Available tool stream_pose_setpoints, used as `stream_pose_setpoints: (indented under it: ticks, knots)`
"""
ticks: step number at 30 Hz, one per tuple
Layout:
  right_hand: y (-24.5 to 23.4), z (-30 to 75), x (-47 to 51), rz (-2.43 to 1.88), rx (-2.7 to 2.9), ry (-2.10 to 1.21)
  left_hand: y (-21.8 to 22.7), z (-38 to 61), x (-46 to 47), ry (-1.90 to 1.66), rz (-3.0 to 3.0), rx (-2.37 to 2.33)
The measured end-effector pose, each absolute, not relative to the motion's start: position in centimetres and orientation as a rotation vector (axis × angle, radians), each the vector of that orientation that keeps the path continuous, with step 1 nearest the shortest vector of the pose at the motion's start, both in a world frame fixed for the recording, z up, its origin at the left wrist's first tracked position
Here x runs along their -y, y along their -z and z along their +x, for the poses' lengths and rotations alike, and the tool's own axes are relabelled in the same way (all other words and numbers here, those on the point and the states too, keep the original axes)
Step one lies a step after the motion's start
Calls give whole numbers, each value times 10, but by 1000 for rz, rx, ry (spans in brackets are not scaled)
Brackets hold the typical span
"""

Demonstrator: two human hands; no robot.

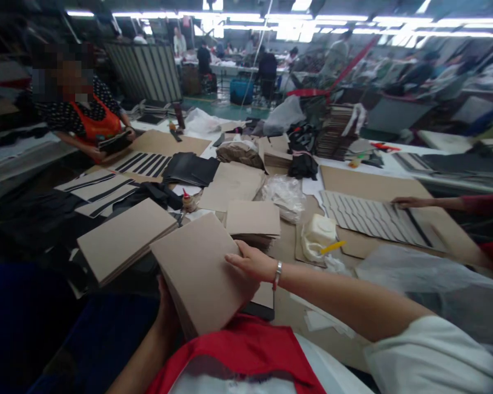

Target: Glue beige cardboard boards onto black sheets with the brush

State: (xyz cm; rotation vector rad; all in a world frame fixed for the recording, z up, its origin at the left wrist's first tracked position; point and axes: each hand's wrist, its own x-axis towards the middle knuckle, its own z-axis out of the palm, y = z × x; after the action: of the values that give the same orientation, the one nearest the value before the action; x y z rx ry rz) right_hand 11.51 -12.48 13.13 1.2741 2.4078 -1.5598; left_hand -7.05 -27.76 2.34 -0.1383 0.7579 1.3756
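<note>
A thick stack of tan cardboard sheets (203, 268) is tilted in front of my red apron, held between both hands. My left hand (167, 306) grips its left edge from below, with most of the fingers hidden behind the stack. On the right edge, my right hand (252, 262) is closed, thumb on the top sheet and fingers along the side. Just beyond it stands another pile of cardboard sheets (253, 219) on the table. To the left lies a further stack of cardboard (125, 236), set at an angle.
A glue bottle (188, 201) with a red tip, a white tub (321, 232) with a yellow-handled tool, and crumpled clear plastic (285, 197) stand beyond the stacks. A co-worker in an orange apron (101, 123) is at far left; another person's hand (408, 202) touches striped pieces at right.
</note>
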Motion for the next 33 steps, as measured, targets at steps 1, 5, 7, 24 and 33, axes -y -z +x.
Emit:
stream_pose_setpoints:
  ticks: [1, 5, 7, 24, 33]
  knots:
    - [-129, 114, 118, 1356, -2355, 1528, -23, -67, 275, -1377, -134, -814]
    - [-135, 116, 81, 1537, -2369, 1413, -37, -44, 248, -1468, -89, -954]
    - [-146, 117, 56, 1581, -2463, 1313, -52, -28, 222, -1547, -30, -899]
    - [-139, 79, -152, 1313, -2587, 232, -18, 20, 90, -1090, 329, -948]
    - [-107, 99, -149, 1456, -2845, 430, -67, -91, 70, -1722, 871, -1598]
